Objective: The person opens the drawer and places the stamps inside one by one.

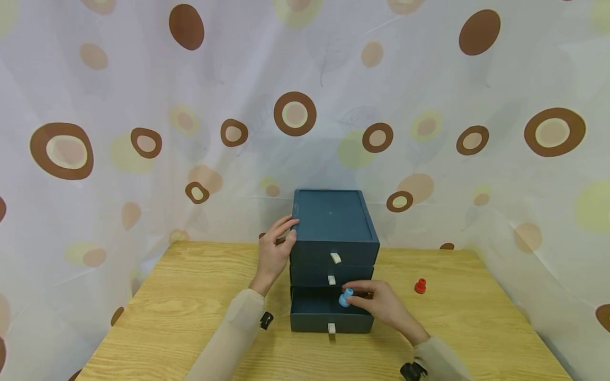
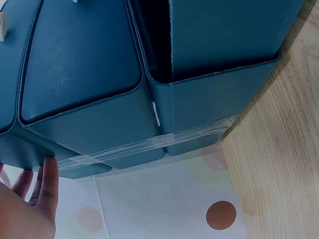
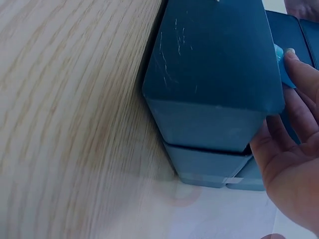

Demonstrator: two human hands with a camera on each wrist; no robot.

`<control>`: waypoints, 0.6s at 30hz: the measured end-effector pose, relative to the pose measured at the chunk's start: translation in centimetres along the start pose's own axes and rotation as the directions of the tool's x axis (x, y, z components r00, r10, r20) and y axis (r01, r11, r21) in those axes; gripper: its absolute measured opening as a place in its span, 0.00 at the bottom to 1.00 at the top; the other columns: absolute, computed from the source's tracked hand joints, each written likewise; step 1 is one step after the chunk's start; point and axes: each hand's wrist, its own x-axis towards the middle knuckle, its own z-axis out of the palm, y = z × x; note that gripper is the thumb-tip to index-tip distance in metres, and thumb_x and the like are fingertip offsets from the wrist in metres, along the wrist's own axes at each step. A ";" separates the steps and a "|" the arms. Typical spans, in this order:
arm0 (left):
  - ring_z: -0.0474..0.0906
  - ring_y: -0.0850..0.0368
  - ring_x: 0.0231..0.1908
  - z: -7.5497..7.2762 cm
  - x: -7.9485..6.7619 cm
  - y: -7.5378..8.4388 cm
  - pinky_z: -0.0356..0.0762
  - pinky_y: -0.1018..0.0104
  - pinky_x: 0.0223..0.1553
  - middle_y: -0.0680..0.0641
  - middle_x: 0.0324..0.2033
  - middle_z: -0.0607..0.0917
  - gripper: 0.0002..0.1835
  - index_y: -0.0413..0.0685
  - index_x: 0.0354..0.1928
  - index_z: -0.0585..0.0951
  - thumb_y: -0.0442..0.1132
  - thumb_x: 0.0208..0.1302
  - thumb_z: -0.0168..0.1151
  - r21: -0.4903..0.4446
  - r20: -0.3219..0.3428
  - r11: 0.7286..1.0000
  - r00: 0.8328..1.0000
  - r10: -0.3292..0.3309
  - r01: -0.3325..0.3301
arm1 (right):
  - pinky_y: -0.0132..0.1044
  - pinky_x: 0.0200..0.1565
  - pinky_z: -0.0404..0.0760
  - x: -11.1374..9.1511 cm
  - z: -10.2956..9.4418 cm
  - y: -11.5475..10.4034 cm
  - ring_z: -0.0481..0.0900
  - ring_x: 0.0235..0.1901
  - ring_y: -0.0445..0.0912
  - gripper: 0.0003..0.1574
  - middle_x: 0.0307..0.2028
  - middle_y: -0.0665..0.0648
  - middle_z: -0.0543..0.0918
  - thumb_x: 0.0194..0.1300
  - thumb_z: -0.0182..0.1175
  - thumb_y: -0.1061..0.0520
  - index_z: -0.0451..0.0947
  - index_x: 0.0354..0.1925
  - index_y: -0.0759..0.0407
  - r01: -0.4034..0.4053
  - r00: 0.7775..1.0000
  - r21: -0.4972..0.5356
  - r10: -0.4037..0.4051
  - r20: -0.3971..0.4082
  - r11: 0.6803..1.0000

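Dark blue matt drawer cabinet (image 1: 332, 227), leather-like skin, faintly scuffed; clear glossy tape band (image 2: 149, 144) across its back. Light wooden desk (image 1: 190, 296), smooth grained veneer. Spotted cloth backdrop (image 1: 143, 106), thin, creased.

Left hand (image 1: 275, 248), just left of frame centre, lies flat with fingers straight, forearm running to the lower edge. Right hand (image 1: 381, 304), lower centre, has fingertips pinched together, wrist toward the lower right.
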 end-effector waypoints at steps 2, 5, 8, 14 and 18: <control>0.73 0.37 0.62 0.0 0.0 0.0 0.77 0.42 0.54 0.30 0.63 0.73 0.17 0.32 0.58 0.79 0.34 0.71 0.55 -0.001 -0.002 1.000 1.000 0.001 -0.001 | 0.30 0.37 0.82 0.2 0.3 -0.1 0.84 0.38 0.41 0.21 0.49 0.61 0.86 0.65 0.65 0.53 0.82 0.54 0.61 0.013 1.000 -0.019 -0.013 0.003 1.000; 0.73 0.37 0.62 0.0 0.0 0.0 0.77 0.42 0.54 0.31 0.63 0.73 0.17 0.32 0.57 0.79 0.34 0.71 0.55 -0.002 -0.007 1.000 1.000 0.000 0.000 | 0.29 0.38 0.82 0.6 0.8 -0.2 0.85 0.38 0.40 0.21 0.46 0.60 0.87 0.65 0.65 0.53 0.83 0.53 0.61 0.033 0.999 -0.049 -0.032 0.012 0.998; 0.73 0.37 0.62 -0.1 0.0 0.0 0.78 0.43 0.53 0.31 0.63 0.74 0.17 0.33 0.57 0.79 0.33 0.70 0.55 0.004 -0.010 1.000 1.000 -0.001 0.001 | 0.29 0.38 0.82 0.9 1.2 -0.3 0.85 0.38 0.39 0.20 0.46 0.58 0.87 0.64 0.66 0.52 0.84 0.52 0.59 0.047 0.999 -0.073 -0.046 0.018 0.996; 0.73 0.37 0.62 -0.1 0.0 0.1 0.78 0.43 0.54 0.31 0.64 0.73 0.17 0.33 0.58 0.79 0.33 0.71 0.55 0.012 -0.003 1.000 1.000 -0.010 0.010 | 0.29 0.40 0.82 1.4 1.9 -0.5 0.85 0.44 0.43 0.19 0.47 0.56 0.87 0.65 0.65 0.51 0.84 0.52 0.56 0.088 0.996 -0.110 -0.085 0.039 0.990; 0.73 0.37 0.62 0.0 0.1 0.1 0.78 0.42 0.53 0.31 0.64 0.73 0.17 0.33 0.58 0.79 0.33 0.71 0.54 0.013 0.000 1.000 1.000 -0.009 0.009 | 0.29 0.41 0.82 1.5 2.0 -0.5 0.84 0.47 0.47 0.19 0.49 0.55 0.87 0.65 0.65 0.51 0.84 0.52 0.55 0.096 0.995 -0.130 -0.091 0.049 0.987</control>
